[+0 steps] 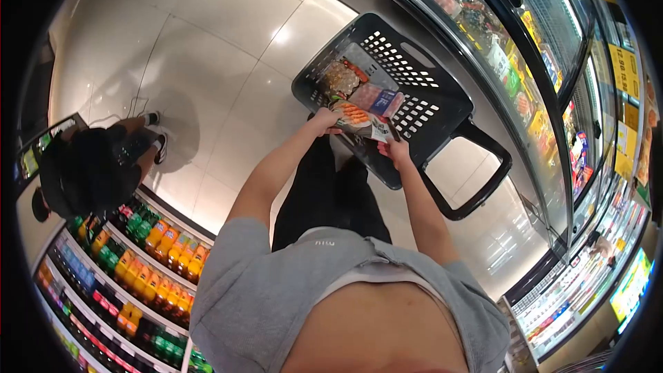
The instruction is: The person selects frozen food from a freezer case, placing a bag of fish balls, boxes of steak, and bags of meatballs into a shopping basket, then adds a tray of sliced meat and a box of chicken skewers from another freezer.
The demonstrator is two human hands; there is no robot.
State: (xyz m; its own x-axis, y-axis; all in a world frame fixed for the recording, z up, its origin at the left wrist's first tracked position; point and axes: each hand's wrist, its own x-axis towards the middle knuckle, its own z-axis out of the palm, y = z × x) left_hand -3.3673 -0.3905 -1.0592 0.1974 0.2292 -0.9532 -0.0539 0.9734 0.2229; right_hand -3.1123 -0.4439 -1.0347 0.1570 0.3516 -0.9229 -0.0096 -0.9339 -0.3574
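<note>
My left hand [326,122] and my right hand [395,150] grip a food package [358,116] from either side. Its front shows orange food pieces and a white part with dark print. They hold it over the near side of a black shopping basket [450,100]. Inside the basket lies a clear-wrapped pack of pink meat [381,99] with a dark blue label. Beside that is a clear tray of mixed food [341,77], with something orange-red along its edge. The package hides part of the basket's floor.
The basket's black handle [501,159] sticks out to the right. A glass-fronted chiller [511,76] full of packaged food runs along the right. Shelves of bottled drinks [155,238] stand at lower left. Another person in dark clothes [90,166] is at the left on the tiled floor [228,48].
</note>
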